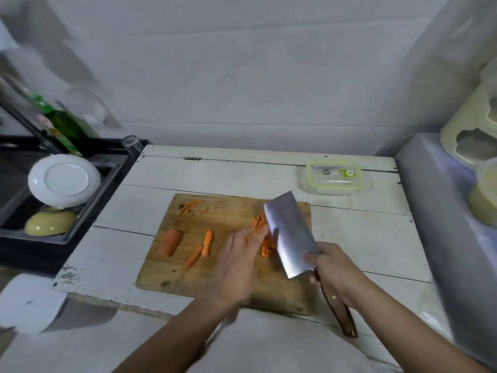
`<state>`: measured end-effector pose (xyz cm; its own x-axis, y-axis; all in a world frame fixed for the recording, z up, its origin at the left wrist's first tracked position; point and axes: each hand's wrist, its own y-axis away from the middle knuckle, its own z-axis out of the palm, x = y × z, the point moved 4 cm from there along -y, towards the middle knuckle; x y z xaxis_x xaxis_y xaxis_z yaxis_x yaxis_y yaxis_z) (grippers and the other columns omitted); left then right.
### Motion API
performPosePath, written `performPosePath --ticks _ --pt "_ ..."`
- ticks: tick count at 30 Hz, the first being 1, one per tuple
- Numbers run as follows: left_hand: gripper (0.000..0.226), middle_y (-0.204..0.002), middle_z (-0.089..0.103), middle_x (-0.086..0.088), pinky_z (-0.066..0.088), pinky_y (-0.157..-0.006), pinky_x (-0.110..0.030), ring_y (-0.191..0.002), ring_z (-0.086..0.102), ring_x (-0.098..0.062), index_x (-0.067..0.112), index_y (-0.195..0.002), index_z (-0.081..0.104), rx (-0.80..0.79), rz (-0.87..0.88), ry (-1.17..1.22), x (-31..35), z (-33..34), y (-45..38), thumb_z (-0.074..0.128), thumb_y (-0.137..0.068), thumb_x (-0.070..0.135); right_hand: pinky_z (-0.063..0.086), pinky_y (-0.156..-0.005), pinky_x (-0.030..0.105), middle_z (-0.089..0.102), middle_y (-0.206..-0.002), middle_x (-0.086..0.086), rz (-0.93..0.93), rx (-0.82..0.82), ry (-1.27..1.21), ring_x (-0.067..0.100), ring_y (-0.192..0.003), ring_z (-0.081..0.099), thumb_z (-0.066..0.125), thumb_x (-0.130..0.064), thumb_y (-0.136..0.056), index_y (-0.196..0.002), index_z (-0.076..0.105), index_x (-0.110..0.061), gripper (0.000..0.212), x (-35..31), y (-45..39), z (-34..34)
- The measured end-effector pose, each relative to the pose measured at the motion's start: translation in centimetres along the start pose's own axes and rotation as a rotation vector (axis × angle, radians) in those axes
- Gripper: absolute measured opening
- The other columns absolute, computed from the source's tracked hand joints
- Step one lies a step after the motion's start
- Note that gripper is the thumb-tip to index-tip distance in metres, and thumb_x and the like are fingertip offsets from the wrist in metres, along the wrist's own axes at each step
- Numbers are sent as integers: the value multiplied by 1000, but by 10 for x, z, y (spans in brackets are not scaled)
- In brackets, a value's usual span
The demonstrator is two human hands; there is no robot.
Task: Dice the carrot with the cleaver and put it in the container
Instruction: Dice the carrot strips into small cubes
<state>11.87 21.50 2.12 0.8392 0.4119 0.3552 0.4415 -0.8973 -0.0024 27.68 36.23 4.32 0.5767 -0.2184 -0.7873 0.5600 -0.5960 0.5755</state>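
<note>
Right hand (336, 270) gripping steel cleaver (289, 235), flat left hand (239, 262) touching diced carrot (265, 244)

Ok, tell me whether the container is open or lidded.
Lidded, apparently. The container at the table's far right shows a green-rimmed lid with labels on top. Whether it is latched, and what is inside, cannot be told.

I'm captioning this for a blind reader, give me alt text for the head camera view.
A right hand holds a cleaver beside diced carrot on a wooden cutting board, the open left hand alongside. Uncut carrot pieces lie left; a lidded container sits behind.
</note>
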Motion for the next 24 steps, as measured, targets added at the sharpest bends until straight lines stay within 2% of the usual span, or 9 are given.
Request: performPosePath --ticks 2,4,6,9,13,15,17,20,24 --pt "107 -164 2 -6 20 -123 -48 -150 8 -33 44 -156 -18 -95 52 -161 17 14 -3 56 -89 5 33 -47 28 54 -61 13 56 -23 -101 20 -47 44 53 -8 -96 -98 64 1 15 0 1 2" --pt "102 -167 -6 -9 11 -126 -52 -154 -2 -36 40 -158 -19 -117 93 -227 28 19 -11 55 -93 12 35 -44 27 56 -68 13 126 -26 -186 18 -45 45 54 -7 -97 -102 63 0 13 2 3 3" --pt "94 -168 0 -10 13 -126 -52 -155 2 -36 30 -161 -8 -84 40 -280 28 19 -18 55 -93 19 35 -42 25 54 -71 13 174 -24 -246 17 -44 45 53 -6 -96 -102 60 -1 10 5 8 3" --pt "88 -164 17 -11 20 -124 -51 -152 15 -34 19 -161 11 -45 -221 -268 -6 11 -16 59 -88 19 32 -43 26 51 -66 9 163 -2 -311 18 -45 43 51 -3 -96 -94 58 -3 7 7 16 0" --pt "47 -141 50 -12 37 -110 -50 -133 42 -34 18 -140 47 97 -513 -263 -87 -9 6 57 -97 33 25 -45 21 51 -57 10 89 75 -84 21 -45 41 47 -7 -93 -87 59 -10 14 9 21 0" --pt "42 -136 54 -11 36 -109 -49 -131 44 -33 19 -133 53 48 -582 -248 -115 -9 11 53 -100 44 24 -47 18 52 -54 10 98 87 34 21 -46 41 47 -13 -91 -92 58 -13 12 9 22 8" --pt "44 -134 55 -8 35 -111 -47 -130 46 -30 20 -131 55 -14 -529 -265 -128 -5 9 52 -99 50 26 -52 25 53 -52 9 94 90 87 21 -47 45 47 -14 -90 -95 57 -12 11 6 23 20" --pt "29 -124 60 -4 36 -112 -45 -123 51 -26 23 -122 61 9 -409 -301 -139 -9 3 51 -100 40 31 -59 34 54 -51 7 84 109 90 23 -48 49 48 -14 -88 -98 55 -8 14 5 19 42" --pt "25 -121 60 -4 39 -104 -43 -116 51 -27 24 -115 63 -40 -324 -389 -154 -23 -5 51 -98 38 30 -42 18 57 -50 8 91 166 158 19 -38 44 46 -13 -92 -87 52 -10 8 -1 21 71"
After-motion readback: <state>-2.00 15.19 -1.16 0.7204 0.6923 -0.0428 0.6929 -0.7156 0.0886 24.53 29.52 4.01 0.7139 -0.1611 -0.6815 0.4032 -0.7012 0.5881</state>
